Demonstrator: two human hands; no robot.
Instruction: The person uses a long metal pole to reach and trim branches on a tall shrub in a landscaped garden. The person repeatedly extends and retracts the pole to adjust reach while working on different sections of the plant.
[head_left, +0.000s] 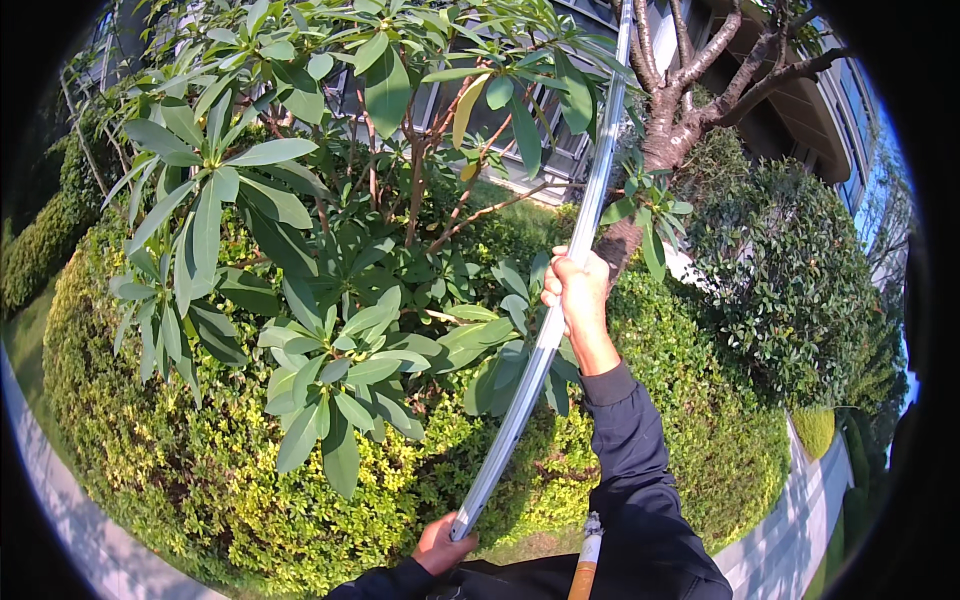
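A long silvery metal pole (536, 364) runs from low in the view up past the top edge, where its far end is out of sight. My right hand (581, 289) is wrapped around its middle. Lower down, my left hand (444, 546) grips the pole's bottom end. To the left of the pole, a shrub with large, long green leaves (337, 367) fills much of the view, a few of its leaves yellowed. Behind the upper pole stands a tree with a rough brown trunk (667, 135) and bare forking branches.
A clipped yellow-green hedge (225, 487) spreads below the leaves. Dense bushes (780, 285) grow at the right. Paved paths (780, 510) curve along both sides. A building (795, 112) stands behind. A lit cigarette (587, 559) with ash juts up at the bottom.
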